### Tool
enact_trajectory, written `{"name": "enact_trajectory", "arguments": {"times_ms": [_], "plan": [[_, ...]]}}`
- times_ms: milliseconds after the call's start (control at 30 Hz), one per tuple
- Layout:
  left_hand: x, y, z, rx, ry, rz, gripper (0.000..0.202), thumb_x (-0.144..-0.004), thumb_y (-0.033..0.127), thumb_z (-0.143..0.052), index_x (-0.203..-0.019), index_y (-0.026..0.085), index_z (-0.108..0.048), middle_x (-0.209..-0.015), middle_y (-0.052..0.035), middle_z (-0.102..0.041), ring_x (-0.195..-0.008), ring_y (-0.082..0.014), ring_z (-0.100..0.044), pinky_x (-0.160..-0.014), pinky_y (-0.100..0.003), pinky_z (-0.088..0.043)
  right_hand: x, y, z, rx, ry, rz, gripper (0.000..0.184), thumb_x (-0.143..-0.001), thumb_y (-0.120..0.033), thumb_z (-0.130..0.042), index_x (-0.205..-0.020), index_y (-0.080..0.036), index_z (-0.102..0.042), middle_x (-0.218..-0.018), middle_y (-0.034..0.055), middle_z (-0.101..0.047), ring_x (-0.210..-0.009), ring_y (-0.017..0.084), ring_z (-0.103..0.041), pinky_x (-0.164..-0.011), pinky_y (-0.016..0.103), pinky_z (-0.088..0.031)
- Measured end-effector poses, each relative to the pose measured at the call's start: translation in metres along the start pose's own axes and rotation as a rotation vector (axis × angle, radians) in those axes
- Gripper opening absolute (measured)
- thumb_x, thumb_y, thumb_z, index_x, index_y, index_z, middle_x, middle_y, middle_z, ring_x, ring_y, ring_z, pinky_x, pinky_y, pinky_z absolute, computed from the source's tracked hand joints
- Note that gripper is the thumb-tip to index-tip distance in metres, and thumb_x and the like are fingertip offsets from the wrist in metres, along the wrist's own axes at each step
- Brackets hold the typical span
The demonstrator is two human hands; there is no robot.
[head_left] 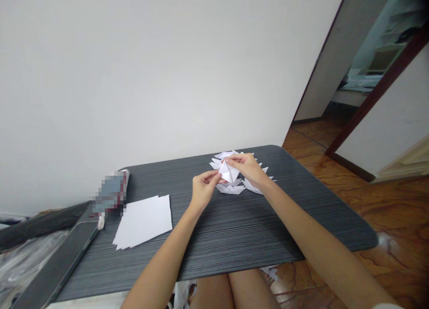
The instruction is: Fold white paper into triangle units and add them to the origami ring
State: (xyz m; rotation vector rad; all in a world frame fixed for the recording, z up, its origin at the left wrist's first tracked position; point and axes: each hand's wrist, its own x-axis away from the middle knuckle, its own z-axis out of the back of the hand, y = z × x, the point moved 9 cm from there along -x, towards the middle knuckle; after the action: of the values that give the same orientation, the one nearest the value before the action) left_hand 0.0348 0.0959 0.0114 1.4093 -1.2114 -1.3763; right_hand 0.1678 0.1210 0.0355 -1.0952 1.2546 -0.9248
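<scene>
Dark worktop (241,237) by wall (167,76). Left hand (203,188), right hand (247,167) pinching folded paper (229,173); near them, partly hidden, likely paper boats (231,190); sheets (145,222) left of hands.

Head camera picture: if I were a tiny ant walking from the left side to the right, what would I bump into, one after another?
Blurred-out thing → white paper sheets → left hand → folded paper → right hand → dark red door frame.

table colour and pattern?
The table: dark grey with fine lighter streaks; clearest in the head view.
</scene>
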Motion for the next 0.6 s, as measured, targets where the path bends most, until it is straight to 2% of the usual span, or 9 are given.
{"name": "enact_trajectory", "arguments": {"times_ms": [267, 467, 600], "plan": [[0.001, 0.001, -0.003, 0.0, -0.031, -0.007, 0.023, -0.061, 0.03, -0.068, -0.075, 0.011, -0.067, -0.063, -0.0059, -0.069, -0.061, -0.0217, -0.066, -0.066, -0.033, -0.054, 0.001, -0.005, -0.001, 0.079, -0.061, 0.042, 0.021, -0.064, -0.031, -0.064, -0.074, -0.013, -0.068, -0.077, 0.0061, -0.069, -0.07, 0.016, -0.061, -0.066, 0.028, -0.046], [0.004, -0.001, -0.006, 0.027, -0.035, 0.033, 0.025, -0.061, 0.029, -0.069, -0.076, 0.01, -0.066, -0.062, -0.0066, -0.069, -0.062, -0.022, -0.066, -0.067, -0.033, -0.054, 0.003, -0.019, -0.004, 0.308, 0.031, 0.174, 0.016, -0.07, -0.025, -0.055, -0.069, -0.013, -0.066, -0.072, 0.0068, -0.067, -0.07, 0.017, -0.059, -0.066, 0.029, -0.045], [0.003, -0.008, -0.006, 0.082, -0.007, 0.073, 0.027, -0.06, 0.03, -0.07, -0.076, 0.009, -0.066, -0.063, -0.007, -0.069, -0.06, -0.0216, -0.066, -0.069, -0.035, -0.054, 0.004, -0.02, -0.002, 0.343, 0.102, 0.212, 0.014, -0.071, -0.024, -0.054, -0.073, -0.014, -0.063, -0.075, 0.0062, -0.065, -0.071, 0.017, -0.059, -0.069, 0.029, -0.045]]}}
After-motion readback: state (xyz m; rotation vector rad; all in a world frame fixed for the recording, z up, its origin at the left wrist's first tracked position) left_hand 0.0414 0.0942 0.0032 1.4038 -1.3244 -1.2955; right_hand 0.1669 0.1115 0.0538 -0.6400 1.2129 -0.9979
